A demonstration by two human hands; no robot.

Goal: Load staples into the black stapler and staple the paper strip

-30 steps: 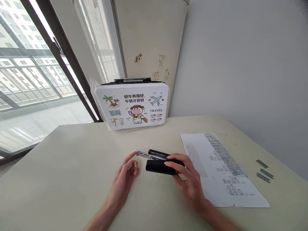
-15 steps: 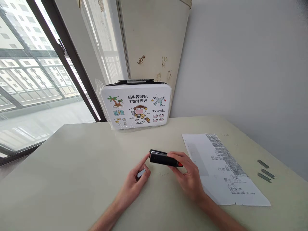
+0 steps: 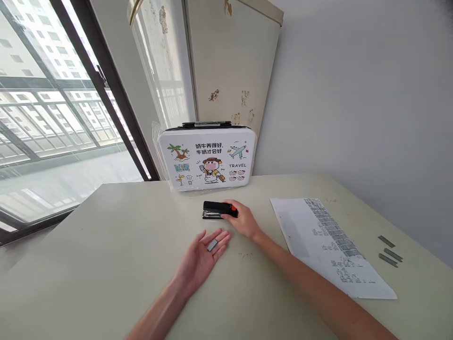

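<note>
The left hand (image 3: 205,252) lies close to the person, palm up and open on the pale surface (image 3: 106,264). A small grey strip of staples (image 3: 212,245) rests loose on its fingers, and the fingers are spread, not closed on it. Just past that hand are some tiny dark bits (image 3: 245,255) scattered on the surface.

A little farther out, the right hand (image 3: 243,220) reaches forward and its grip is wrapped on the back end of the black stapler (image 3: 216,209), by the red part. The stapler sits flat on the surface, closed, near the middle.

Off to the right lies a printed sheet of paper (image 3: 329,245), and past it, near the wall, three more staple strips (image 3: 388,250). At the far edge stands a white case with cartoon pictures (image 3: 208,159), in front of a window (image 3: 53,108).

The strip could slide off the open palm if the hand tips, since nothing pins it. It is thin, so it could also snap into pieces if pinched hard. The stapler could skid away, because only its back end is held
</note>
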